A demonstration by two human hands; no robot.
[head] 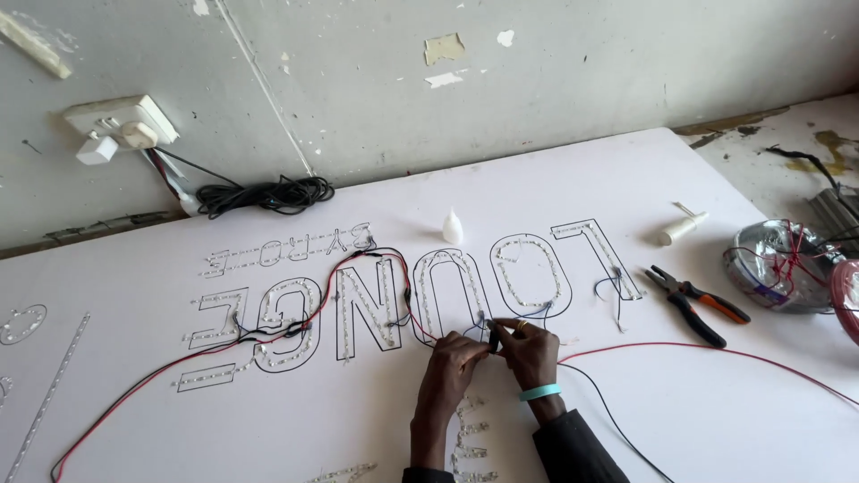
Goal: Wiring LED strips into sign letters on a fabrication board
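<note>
Nearest the camera, both hands are seen pinched together over the white sign board (626, 420) on the desk. The left hand (452, 362) is closed with its fingertips on thin wire ends (490, 335), and the right hand (530, 351), with a teal wristband (540, 392), is curled shut on the same wire ends, so the bit being worked is held between the two, just below the LED-dotted letter outlines (420, 291). Red and black wires (224, 344) are trailed left of the hands across those letters. Right of the letters, orange-handled pliers (696, 304) are laid flat, with a wire spool (778, 266) beyond. Just above the letters a small glue bottle (453, 228) is stood upright. Further back, a wall socket (121, 130) is fixed.
</note>
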